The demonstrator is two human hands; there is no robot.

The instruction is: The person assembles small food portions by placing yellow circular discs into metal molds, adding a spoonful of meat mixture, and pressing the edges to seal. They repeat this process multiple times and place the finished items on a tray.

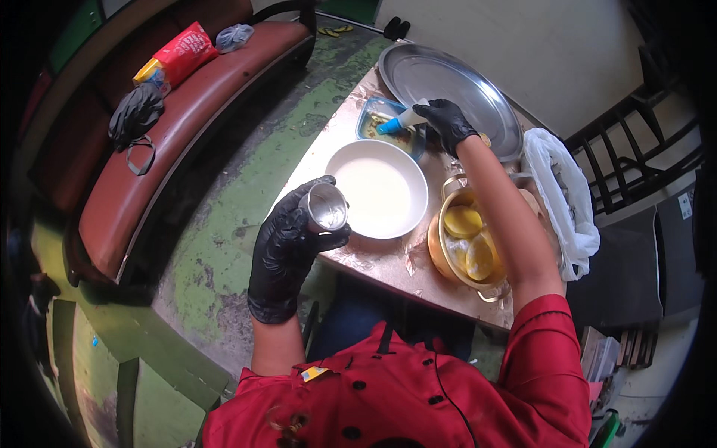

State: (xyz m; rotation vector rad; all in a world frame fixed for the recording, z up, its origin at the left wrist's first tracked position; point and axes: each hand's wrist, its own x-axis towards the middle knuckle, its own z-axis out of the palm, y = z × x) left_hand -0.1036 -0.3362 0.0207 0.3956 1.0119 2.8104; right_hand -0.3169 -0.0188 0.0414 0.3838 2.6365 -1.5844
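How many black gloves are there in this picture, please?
2. One is on the left hand, which holds a small metal cup; the other is on the right hand, which holds a white-and-blue object. I see no others.

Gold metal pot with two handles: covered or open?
Open: rounded yellow pieces show inside the gold two-handled metal pot, through its uncovered mouth.
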